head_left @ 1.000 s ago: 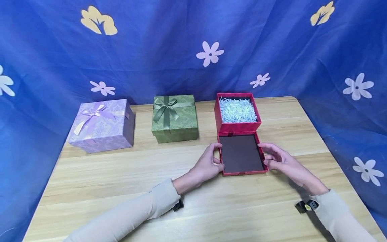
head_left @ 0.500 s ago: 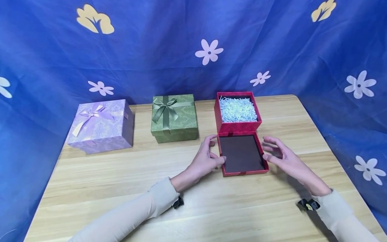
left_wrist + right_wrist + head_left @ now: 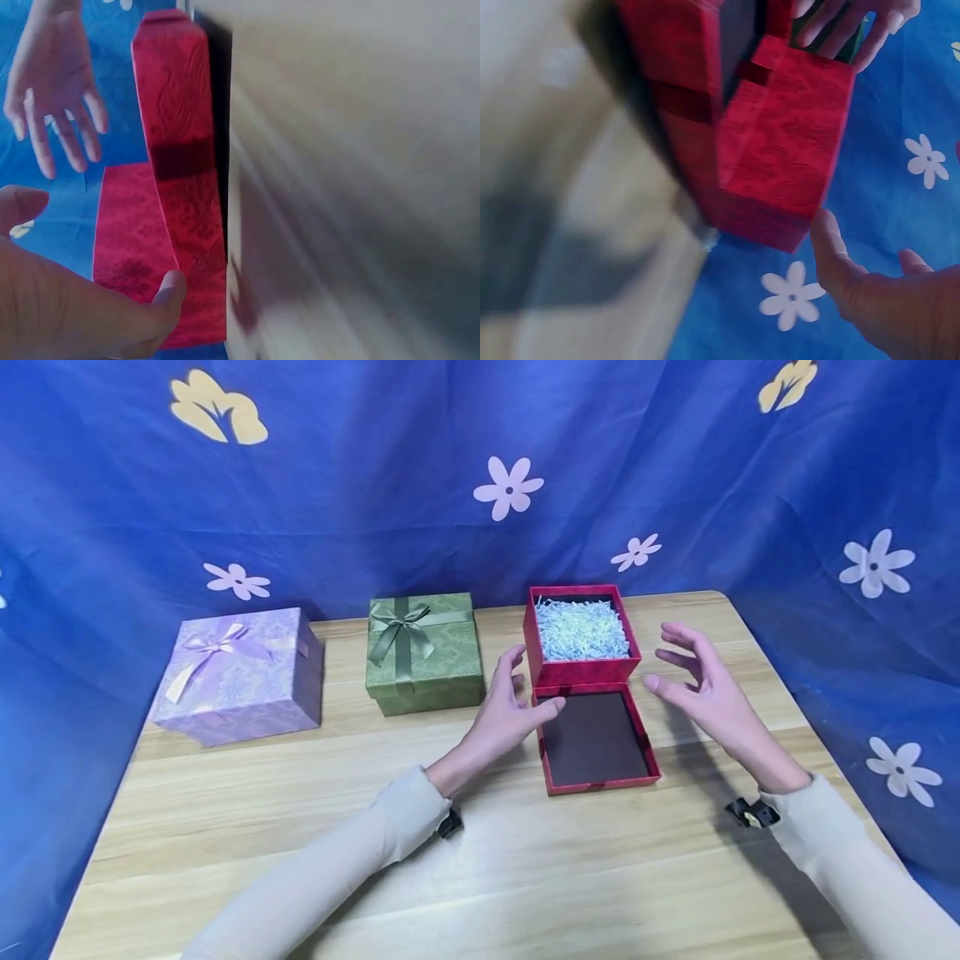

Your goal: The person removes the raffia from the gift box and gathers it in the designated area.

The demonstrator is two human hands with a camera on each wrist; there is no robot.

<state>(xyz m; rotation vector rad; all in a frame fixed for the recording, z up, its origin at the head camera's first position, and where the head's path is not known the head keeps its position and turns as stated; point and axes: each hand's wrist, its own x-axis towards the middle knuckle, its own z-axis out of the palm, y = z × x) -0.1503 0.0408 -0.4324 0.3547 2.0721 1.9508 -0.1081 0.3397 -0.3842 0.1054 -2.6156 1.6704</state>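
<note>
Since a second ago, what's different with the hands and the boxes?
Both hands let go of the red lid. The left hand and right hand moved forward, away from the person, toward the red box. That box, its lid, the green box and the purple box stayed put.

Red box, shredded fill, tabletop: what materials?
Red box: probably paper-covered cardboard, slight sheen; embossed-looking scrollwork in the wrist views. Shredded fill: thin pale-blue strips, paper or plastic, can't tell. Tabletop: wood or wood-look laminate, satin; pale grain, soft glare.
</note>
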